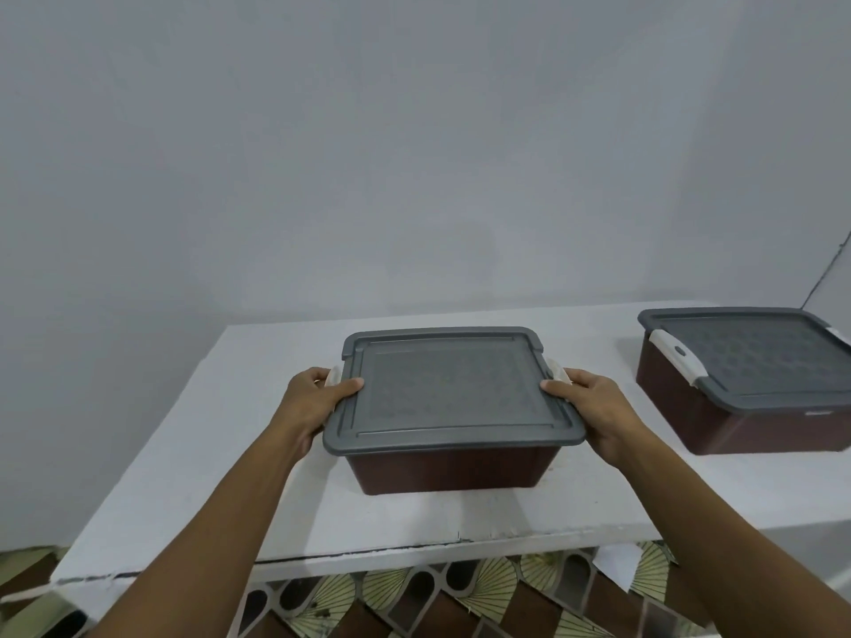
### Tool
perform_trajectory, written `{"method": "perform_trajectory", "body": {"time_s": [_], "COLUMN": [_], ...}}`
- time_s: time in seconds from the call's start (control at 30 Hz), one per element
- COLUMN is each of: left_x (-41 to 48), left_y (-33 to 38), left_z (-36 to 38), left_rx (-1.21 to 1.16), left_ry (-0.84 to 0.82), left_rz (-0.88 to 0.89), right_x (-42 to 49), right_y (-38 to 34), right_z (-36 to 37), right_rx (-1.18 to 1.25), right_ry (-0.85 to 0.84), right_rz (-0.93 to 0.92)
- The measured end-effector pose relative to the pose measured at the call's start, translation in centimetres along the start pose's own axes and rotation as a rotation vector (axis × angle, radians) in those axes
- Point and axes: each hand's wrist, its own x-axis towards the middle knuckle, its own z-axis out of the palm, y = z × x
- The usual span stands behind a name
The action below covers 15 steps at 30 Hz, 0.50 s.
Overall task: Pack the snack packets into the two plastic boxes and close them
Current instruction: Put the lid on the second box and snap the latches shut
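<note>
A brown plastic box (453,469) with a grey lid (449,391) on top stands in the middle of the white table (221,453). My left hand (315,398) grips its left side at the white latch, thumb on the lid's edge. My right hand (587,402) grips the right side at the other white latch, thumb on the lid. A second brown box (746,425) with a grey lid (755,356) stands at the far right; its white latch (677,356) lies over the lid's left edge. No snack packets are in sight.
A plain grey wall (414,154) rises right behind the table. The table's front edge (368,552) is chipped, with patterned floor tiles (460,600) below it. The second box runs past the right border of the view.
</note>
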Motion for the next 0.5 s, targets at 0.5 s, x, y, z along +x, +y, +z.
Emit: {"method": "perform_trajectory", "body": {"time_s": [0.5], "left_x": [-2.2], "left_y": [1.5], "left_z": [1.6], "left_rx": [0.808], "left_ry": [0.177], "left_rz": [0.345], "right_x": [-0.2], "right_y": [-0.4], "right_z": [0.4], "right_rx": [-0.68], "right_ry": [0.071], "right_rz": [-0.362]}}
